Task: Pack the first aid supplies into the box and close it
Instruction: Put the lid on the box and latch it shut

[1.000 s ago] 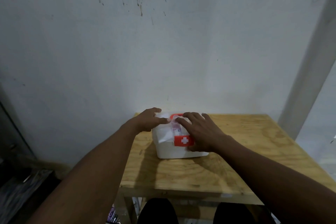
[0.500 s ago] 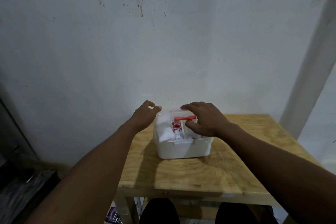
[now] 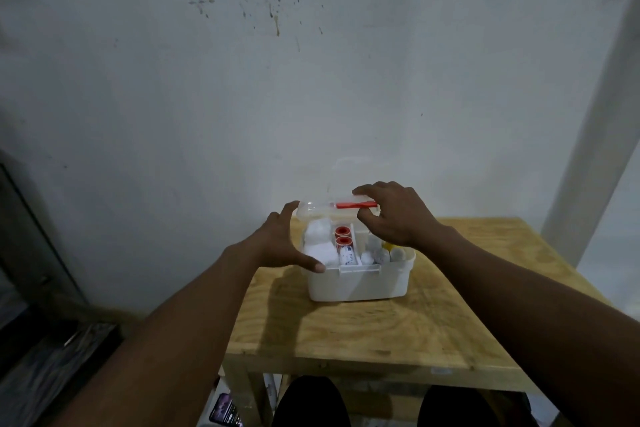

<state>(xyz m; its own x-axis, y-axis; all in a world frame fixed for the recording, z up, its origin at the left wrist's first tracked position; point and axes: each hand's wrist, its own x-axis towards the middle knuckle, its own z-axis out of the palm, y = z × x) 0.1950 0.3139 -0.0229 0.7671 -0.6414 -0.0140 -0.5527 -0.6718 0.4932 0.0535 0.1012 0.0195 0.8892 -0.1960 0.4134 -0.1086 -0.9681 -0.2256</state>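
Box (image 3: pixel 360 282) sits mid-table (image 3: pixel 381 329), near the wall; bare wood in front and to the right. Lid (image 3: pixel 325 210) raised above supplies. Right hand (image 3: pixel 394 215) pinches lid's red handle (image 3: pixel 356 205); left hand (image 3: pixel 284 243) spread, touching box and lid.

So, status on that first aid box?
Right hand grips raised lid. Left hand steadies first aid box. Supplies inside, nothing blocking.
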